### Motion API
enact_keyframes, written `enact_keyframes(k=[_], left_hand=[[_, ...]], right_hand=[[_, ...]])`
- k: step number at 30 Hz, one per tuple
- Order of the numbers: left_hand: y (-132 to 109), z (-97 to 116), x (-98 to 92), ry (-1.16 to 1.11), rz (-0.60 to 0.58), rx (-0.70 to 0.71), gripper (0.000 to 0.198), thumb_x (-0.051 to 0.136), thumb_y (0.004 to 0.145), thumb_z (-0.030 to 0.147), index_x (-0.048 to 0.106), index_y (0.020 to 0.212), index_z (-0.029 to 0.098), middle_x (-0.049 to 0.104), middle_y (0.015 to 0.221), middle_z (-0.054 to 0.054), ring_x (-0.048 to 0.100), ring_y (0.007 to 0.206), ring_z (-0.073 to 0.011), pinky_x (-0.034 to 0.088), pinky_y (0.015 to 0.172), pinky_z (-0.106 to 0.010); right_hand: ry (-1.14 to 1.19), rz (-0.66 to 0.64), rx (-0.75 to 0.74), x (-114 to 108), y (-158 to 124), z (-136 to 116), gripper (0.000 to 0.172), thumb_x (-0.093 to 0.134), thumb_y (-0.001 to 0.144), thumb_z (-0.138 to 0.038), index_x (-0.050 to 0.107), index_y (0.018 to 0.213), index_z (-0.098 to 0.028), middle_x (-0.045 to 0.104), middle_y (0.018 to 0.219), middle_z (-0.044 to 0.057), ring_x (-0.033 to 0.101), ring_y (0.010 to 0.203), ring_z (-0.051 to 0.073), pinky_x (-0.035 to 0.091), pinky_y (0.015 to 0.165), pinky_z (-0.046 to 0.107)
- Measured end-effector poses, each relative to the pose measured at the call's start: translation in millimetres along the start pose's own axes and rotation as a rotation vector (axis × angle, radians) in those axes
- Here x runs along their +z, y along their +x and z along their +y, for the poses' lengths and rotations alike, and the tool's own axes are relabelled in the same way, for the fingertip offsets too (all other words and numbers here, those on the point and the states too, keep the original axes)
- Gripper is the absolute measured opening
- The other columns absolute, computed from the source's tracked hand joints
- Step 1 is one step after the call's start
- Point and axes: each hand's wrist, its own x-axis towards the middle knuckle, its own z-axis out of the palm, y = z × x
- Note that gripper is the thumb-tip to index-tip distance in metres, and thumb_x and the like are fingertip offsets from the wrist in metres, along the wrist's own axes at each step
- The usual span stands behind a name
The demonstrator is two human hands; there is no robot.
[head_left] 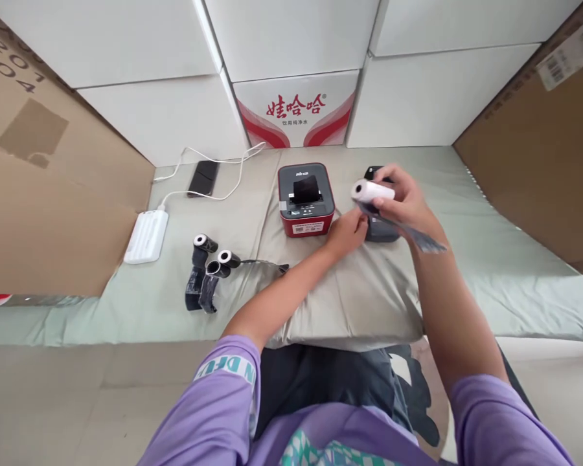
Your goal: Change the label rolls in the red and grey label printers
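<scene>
My right hand (405, 197) grips a white paper roll (372, 191) with a dark hollow core, held above a dark grey box-shaped device (383, 231). From the roll hangs a dark glossy strip (420, 238), trailing to the right under the hand. My left hand (346, 232) is closed, its fingers curled against the left side of the dark device and just below the roll; what they hold is hidden. Left of both hands stands a red and black printer (306, 200), with a black piece sticking up from its top slot.
Several small rolls with black wrapping (208, 259) lie on the cloth-covered surface (252, 310) at left. Behind them are a white power bank (146, 237), a cable and a dark phone (204, 177). White cartons (291, 107) line the back; brown cardboard boxes (53, 168) flank both sides.
</scene>
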Motion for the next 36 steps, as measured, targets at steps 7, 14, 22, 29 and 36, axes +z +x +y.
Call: enact_keyframes(k=[7, 14, 22, 29, 36], left_hand=[[-5.7, 6.7, -7.7, 0.027, -0.019, 0.046, 0.03, 0.052, 0.089, 0.005, 0.063, 0.112, 0.021, 0.075, 0.104, -0.006, 0.071, 0.093, -0.0212, 0.052, 0.081, -0.031], [-6.0, 1.9, -5.6, 0.04, -0.01, 0.051, 0.035, 0.055, 0.087, 0.005, 0.059, 0.117, 0.023, 0.074, 0.101, -0.004, 0.07, 0.089, -0.0206, 0.051, 0.077, -0.03], [-3.3, -5.5, -2.1, -0.069, 0.055, 0.022, 0.036, 0.049, 0.089, 0.002, 0.054, 0.118, 0.023, 0.068, 0.096, -0.003, 0.067, 0.082, -0.0182, 0.051, 0.078, -0.03], [-3.9, -3.6, -0.7, -0.098, 0.085, 0.004, 0.034, 0.054, 0.089, 0.003, 0.053, 0.117, 0.023, 0.066, 0.091, 0.0, 0.066, 0.079, -0.0153, 0.05, 0.075, -0.028], [-3.4, 0.0, -1.6, -0.084, 0.062, -0.002, 0.033, 0.049, 0.089, 0.001, 0.053, 0.114, 0.022, 0.064, 0.086, 0.001, 0.062, 0.075, -0.0138, 0.046, 0.07, -0.027]], right_hand=[[-0.252, 0.335, -0.065, -82.3, -4.8, 51.3, 0.045, 0.091, 0.071, -0.045, 0.06, 0.099, -0.028, 0.073, 0.094, 0.001, 0.059, 0.07, 0.016, 0.05, 0.062, 0.031], [-0.494, 0.298, -0.076, -77.1, 0.7, 67.0, 0.044, 0.082, 0.079, -0.053, 0.059, 0.106, -0.026, 0.068, 0.101, 0.002, 0.063, 0.09, 0.021, 0.055, 0.085, 0.037], [-0.291, 0.394, -0.174, -63.9, 4.1, 65.5, 0.056, 0.089, 0.069, -0.058, 0.061, 0.107, -0.028, 0.066, 0.106, 0.003, 0.066, 0.098, 0.023, 0.057, 0.09, 0.038], [0.219, 0.446, -0.099, -40.8, 0.2, 45.9, 0.062, 0.09, 0.066, -0.06, 0.055, 0.11, -0.033, 0.07, 0.102, 0.0, 0.07, 0.095, 0.021, 0.059, 0.08, 0.034], [0.231, 0.46, -0.067, -46.5, -1.2, 45.0, 0.043, 0.071, 0.076, -0.066, 0.06, 0.098, -0.031, 0.071, 0.109, 0.007, 0.068, 0.104, 0.027, 0.056, 0.077, 0.041]])
